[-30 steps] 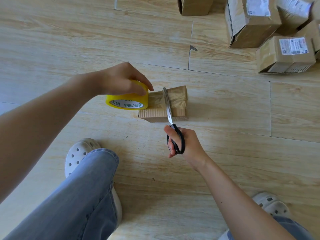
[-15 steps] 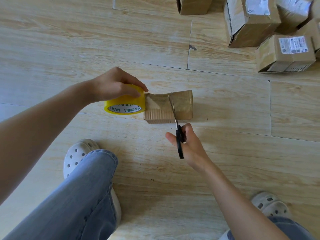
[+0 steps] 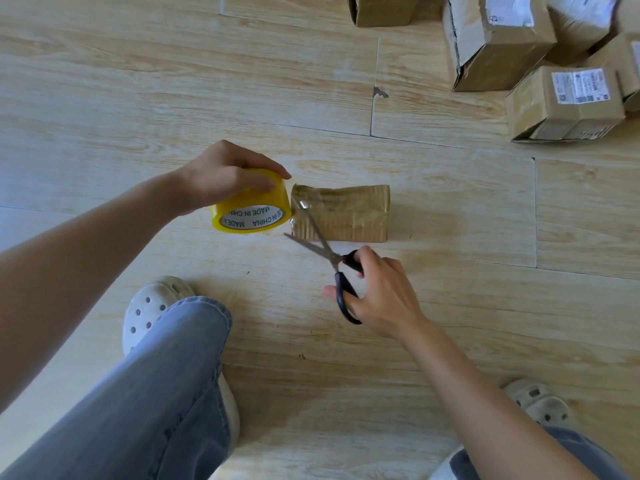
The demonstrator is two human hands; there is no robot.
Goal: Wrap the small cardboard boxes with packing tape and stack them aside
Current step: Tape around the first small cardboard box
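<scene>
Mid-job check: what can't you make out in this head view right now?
Tape strip between tape roll and small box: clear, thin, crossed by the scissors blades; cut or uncut, cannot tell.
Small box's underside and far face: hidden by the box itself.
Box pile: cut off by the top and right edges; count unknown.
Shipping label: print too small.

A pale wood-grain floor (image 3: 138,81) is filling the view, its plank seams running across and meeting at staggered joints. A small dark chip (image 3: 380,93) is showing at one joint toward the top. A white perforated clog (image 3: 149,306) is resting on the floor at lower left, with a blue denim trouser leg (image 3: 138,410) covering its heel. A second clog (image 3: 540,403), greyer, is peeking out at lower right, just above another patch of denim (image 3: 519,462). A tiny dark speck (image 3: 302,356) is lying between the two legs.
</scene>
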